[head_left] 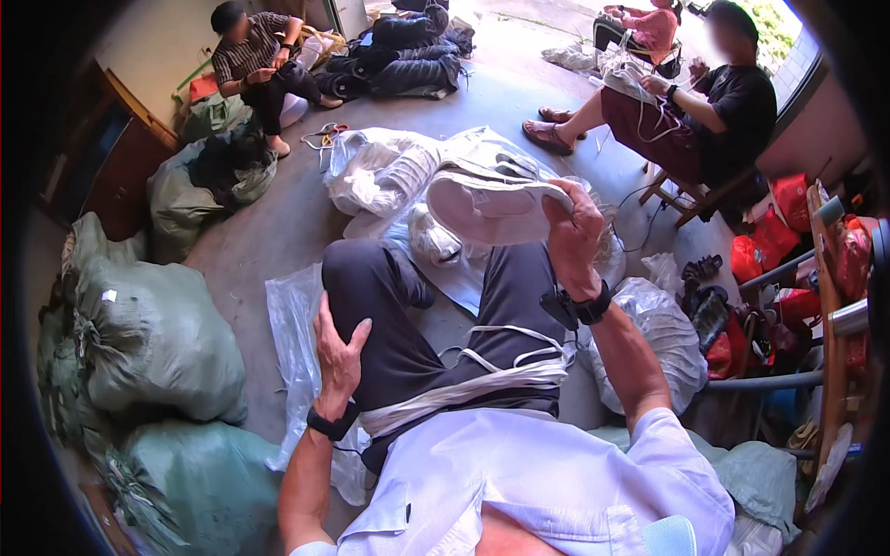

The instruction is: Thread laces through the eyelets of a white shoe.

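Observation:
My right hand point(577, 236) grips one end of a white shoe point(482, 206), holding it up above my knees with its side toward me. The shoe has no laces that I can make out. My left hand point(338, 357) lies against the outer side of my left knee, thumb and fingers apart, with nothing in it. Across my lap runs a bundle of long white laces point(445, 400), with a few loose loops over my right thigh. Just beyond my knees sit clear plastic bags of white shoes point(385, 171), partly hidden by the held shoe.
Stuffed green sacks point(167, 338) stand at my left. A plastic bag point(295, 324) lies by my left leg, and another full bag point(649, 343) at my right. Red bags point(774, 236) crowd a rack at right. Seated people point(264, 69) work ahead, near dark bundles point(403, 65).

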`<state>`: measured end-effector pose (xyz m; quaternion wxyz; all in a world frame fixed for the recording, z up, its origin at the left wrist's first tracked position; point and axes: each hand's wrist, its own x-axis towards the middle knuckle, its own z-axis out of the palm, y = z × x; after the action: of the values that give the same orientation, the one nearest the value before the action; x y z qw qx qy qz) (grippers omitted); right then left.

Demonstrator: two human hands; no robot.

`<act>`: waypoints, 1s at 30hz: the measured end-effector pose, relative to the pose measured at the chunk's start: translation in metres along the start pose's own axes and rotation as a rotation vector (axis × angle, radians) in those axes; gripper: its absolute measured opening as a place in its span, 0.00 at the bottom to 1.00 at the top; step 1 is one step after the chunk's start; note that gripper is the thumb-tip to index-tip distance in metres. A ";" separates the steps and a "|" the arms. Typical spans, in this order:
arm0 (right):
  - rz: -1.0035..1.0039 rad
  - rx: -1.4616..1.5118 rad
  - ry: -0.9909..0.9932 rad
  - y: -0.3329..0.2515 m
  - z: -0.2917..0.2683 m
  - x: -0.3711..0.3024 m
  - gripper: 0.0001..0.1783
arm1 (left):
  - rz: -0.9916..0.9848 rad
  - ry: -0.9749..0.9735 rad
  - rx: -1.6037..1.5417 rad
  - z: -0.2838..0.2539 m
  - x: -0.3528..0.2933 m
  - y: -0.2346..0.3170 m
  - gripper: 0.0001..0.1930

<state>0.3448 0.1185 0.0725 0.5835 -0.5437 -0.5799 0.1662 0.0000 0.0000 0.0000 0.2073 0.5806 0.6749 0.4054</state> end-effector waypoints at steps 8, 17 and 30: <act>-0.403 -0.101 0.081 -0.037 0.011 -0.001 0.15 | -0.035 0.034 -0.381 0.010 0.008 0.043 0.30; -1.098 -0.250 -0.451 -0.019 0.102 -0.134 0.24 | -0.358 -0.147 -0.893 0.010 0.089 0.059 0.38; -0.486 0.049 -0.891 -0.014 0.081 -0.105 0.30 | -0.103 -0.197 -0.559 0.076 0.147 0.004 0.40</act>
<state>0.2408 0.0627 0.0104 0.3138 -0.2553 -0.8782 0.2552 0.0243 0.1632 -0.0131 0.4439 0.5026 0.5422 0.5063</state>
